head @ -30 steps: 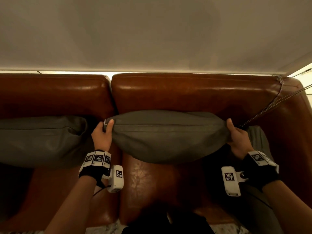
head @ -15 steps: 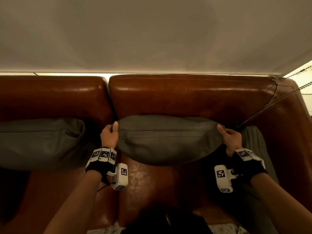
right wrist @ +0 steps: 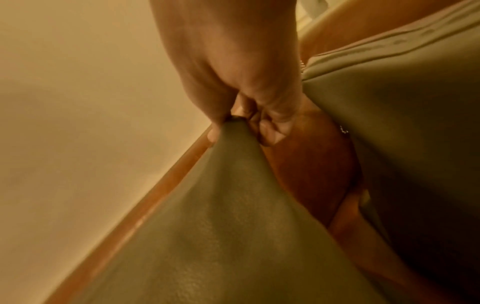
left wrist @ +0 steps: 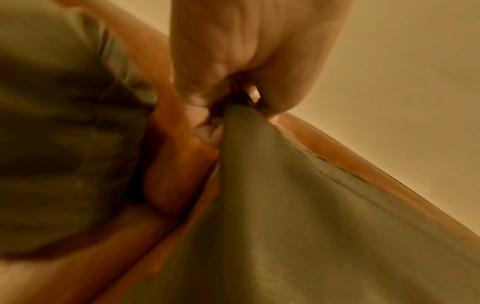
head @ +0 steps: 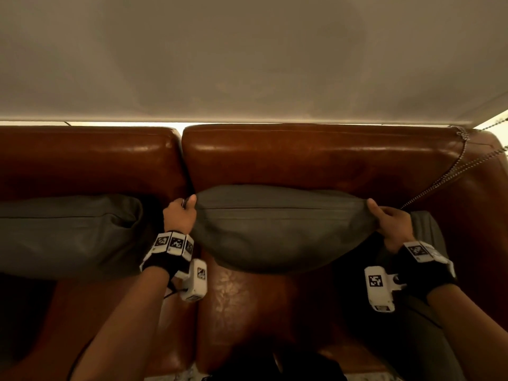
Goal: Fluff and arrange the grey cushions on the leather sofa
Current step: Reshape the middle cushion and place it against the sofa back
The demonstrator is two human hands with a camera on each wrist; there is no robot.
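Nearest the camera, the two forearms reach forward over the seat of the brown leather sofa (head: 247,306), each wrist wrapped in a black band carrying white marker blocks. The left hand (head: 180,215) has its fingers and thumb curled tight round the left top corner of the middle cushion (head: 277,229), pinching the grey fabric to a point, as the left wrist view shows (left wrist: 246,51). The right hand (head: 390,224) grips the opposite corner the same way, thumb on top and fingers bunched beneath (right wrist: 241,67). The middle cushion hangs between the two hands, stretched wide, its lower bulge over the right seat and its back against the sofa's backrest (head: 316,160). Just to the left, close by the left hand, a second grey cushion (head: 68,232) leans on the other backrest section. To the right, partly hidden behind the right hand and wrist, a third grey cushion (head: 423,226) sits in the corner by the armrest. A beaded chain (head: 450,174) runs slantwise across the sofa's upper right corner. Beyond the backrest rises a plain beige wall (head: 247,56).
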